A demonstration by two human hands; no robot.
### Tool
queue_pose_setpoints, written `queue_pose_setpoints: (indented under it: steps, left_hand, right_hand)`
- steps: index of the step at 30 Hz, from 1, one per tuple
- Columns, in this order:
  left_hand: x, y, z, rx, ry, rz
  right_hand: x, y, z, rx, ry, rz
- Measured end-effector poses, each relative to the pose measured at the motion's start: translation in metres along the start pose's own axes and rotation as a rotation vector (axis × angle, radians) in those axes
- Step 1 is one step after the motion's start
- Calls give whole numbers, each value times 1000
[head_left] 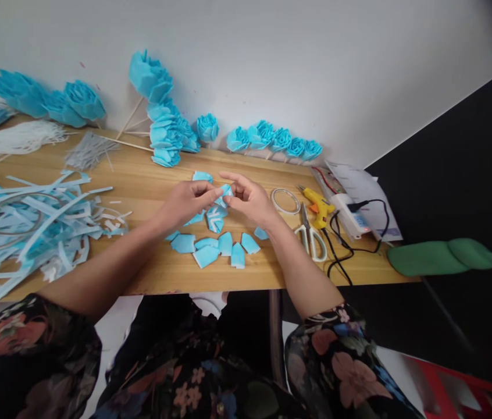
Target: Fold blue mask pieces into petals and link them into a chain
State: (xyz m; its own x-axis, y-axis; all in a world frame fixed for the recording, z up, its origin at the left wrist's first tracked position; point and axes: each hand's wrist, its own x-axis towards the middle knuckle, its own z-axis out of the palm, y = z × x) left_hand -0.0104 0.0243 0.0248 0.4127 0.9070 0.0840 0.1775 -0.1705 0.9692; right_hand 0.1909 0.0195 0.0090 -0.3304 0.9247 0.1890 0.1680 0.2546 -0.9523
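Note:
My left hand (191, 201) and my right hand (250, 199) meet over the middle of the table, pinching a small blue petal piece (225, 192) between them. Just below the fingers lies a blue piece with white strips (216, 219) on it. Loose blue petals (206, 255) are scattered in front of my hands, several of them with one straight edge and one rounded end. Another blue petal (202, 176) rests behind my left fingers. My fingertips partly cover the held petal.
White-handled scissors (311, 235), a roll of tape (285, 201) and a yellow glue gun (318, 206) lie to the right, beside a power strip (353, 216). Blue strip scraps (32, 221) heap at the left. Finished blue flowers (263, 134) stand along the wall. A green object (442, 257) overhangs the right edge.

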Motion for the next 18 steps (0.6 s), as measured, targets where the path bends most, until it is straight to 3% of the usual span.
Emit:
queue_pose_setpoints:
  steps: [11,18]
  left_hand:
    - [-2,7,0,-116,94,-13]
    - [-2,3,5,-99,69,5]
  right_hand:
    - [-1,-12,-1,149,60,54]
    - [1,-1,9,107,16,33]
